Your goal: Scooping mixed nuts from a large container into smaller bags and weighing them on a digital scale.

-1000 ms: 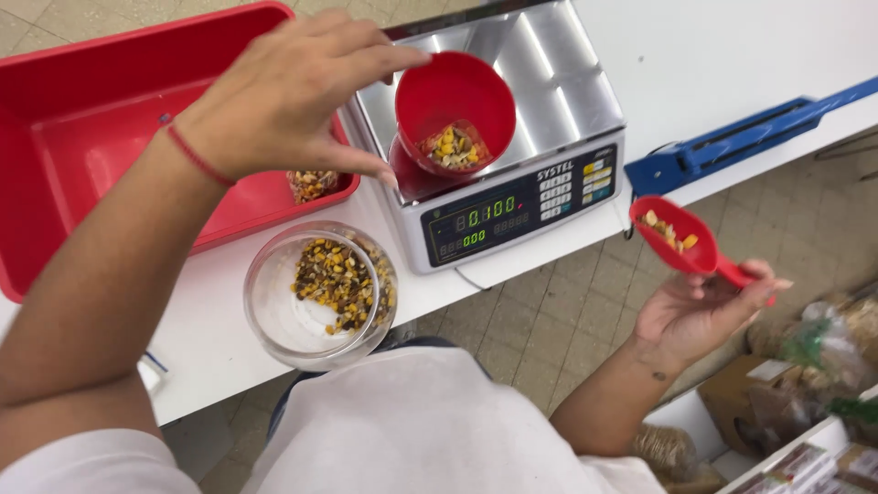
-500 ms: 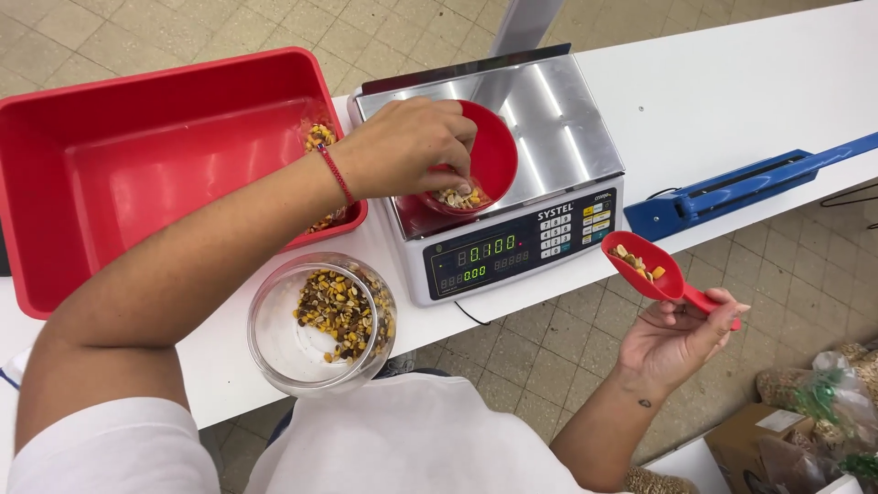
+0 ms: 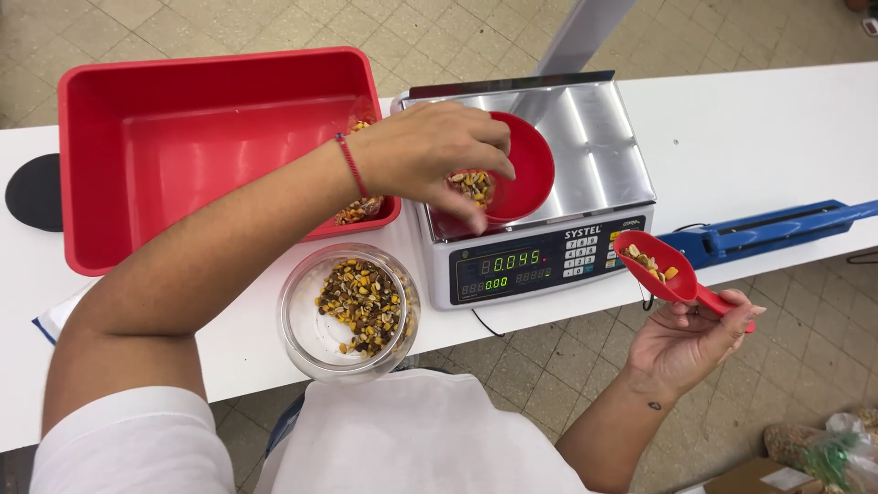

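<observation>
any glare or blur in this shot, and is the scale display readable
Head view: bright streaks of glare on the steel scale platform; the left hand over the red bowl is slightly motion-softened; the green digits show sharp and legible; the right hand and red scoop look crisp; shadows are soft.

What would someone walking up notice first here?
Most likely the left hand dipping into the red bowl of mixed grains on the steel scale at centre. Left of it sits a big red tub, with a clear jar of grains in front. At right, the right hand holds a red scoop.
</observation>
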